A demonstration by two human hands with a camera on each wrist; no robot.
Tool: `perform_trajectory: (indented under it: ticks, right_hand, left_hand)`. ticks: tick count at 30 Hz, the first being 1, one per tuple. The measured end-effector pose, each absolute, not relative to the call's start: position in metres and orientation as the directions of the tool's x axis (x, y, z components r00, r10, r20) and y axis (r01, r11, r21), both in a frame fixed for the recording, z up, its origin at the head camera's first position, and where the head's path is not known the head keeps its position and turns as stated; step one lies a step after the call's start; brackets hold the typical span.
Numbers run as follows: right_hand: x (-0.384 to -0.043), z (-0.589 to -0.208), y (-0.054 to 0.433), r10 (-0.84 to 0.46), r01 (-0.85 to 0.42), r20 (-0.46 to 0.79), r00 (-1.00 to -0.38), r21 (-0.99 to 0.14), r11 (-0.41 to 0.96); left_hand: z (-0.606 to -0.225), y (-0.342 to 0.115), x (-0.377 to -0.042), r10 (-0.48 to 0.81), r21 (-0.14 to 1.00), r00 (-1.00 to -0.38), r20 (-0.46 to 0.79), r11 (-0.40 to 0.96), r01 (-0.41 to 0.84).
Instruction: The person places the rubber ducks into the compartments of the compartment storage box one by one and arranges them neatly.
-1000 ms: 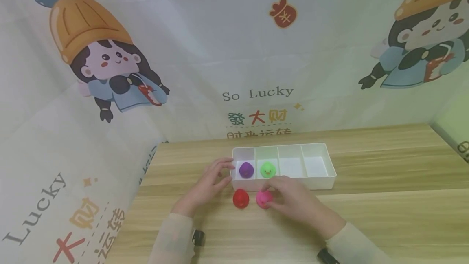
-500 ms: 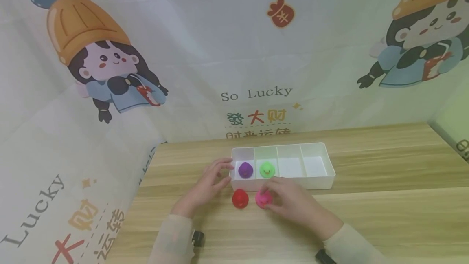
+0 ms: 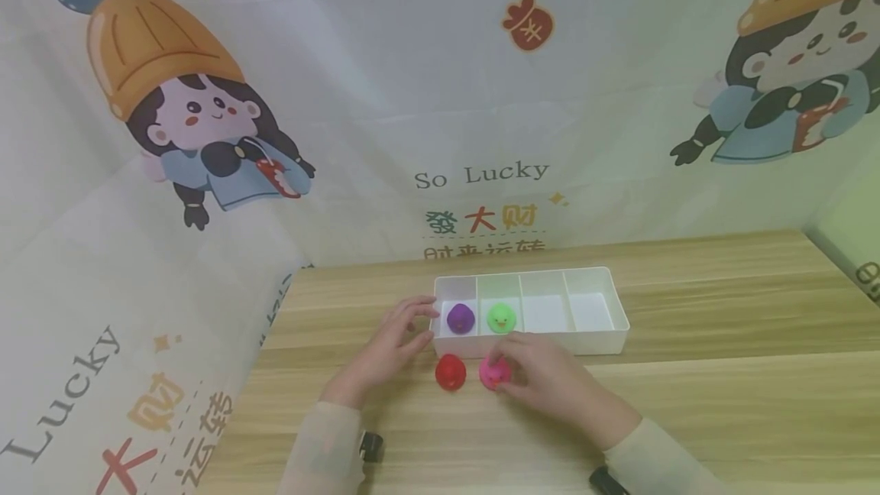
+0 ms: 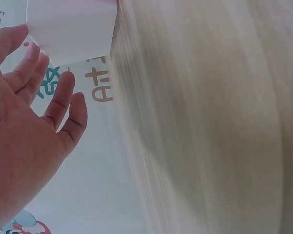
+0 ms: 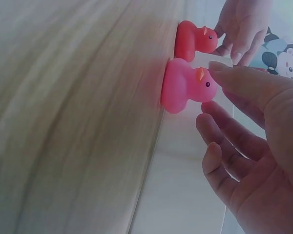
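In the head view a pink rubber duck (image 3: 493,374) stands on the table in front of a white divided box (image 3: 532,344). My right hand (image 3: 557,380) pinches its head between thumb and index finger, as the right wrist view of the pink duck (image 5: 178,90) also shows. A red rubber duck (image 3: 450,373) stands just left of it, untouched. My left hand (image 3: 385,346) rests its fingertips on the box's left end, fingers loosely bent. A purple duck (image 3: 461,318) sits in the leftmost compartment and a green duck (image 3: 502,318) in the one beside it.
The box's two right compartments show bare floors. The wooden table (image 3: 742,388) stretches away to the right and front. A printed cloth (image 3: 357,98) hangs behind the table and along its left side.
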State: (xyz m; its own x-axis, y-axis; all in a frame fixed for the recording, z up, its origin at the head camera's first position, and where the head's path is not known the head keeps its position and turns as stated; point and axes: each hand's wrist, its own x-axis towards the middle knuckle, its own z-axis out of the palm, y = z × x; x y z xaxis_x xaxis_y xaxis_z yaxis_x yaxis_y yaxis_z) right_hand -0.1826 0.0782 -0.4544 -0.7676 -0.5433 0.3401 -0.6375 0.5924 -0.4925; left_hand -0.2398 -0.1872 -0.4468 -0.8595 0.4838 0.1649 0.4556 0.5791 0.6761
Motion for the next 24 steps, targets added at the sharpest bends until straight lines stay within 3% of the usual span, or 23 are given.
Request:
perform_trajectory:
  ticks: [24]
  right_hand:
    - [-0.1838,-0.4594,0.0695,-0.480,-0.579,0.325,-0.815,-0.485,0.655]
  left_hand:
    - [-0.4477,-0.1872,-0.2401,0.489,0.680,-0.853,0.183,0.564,0.469]
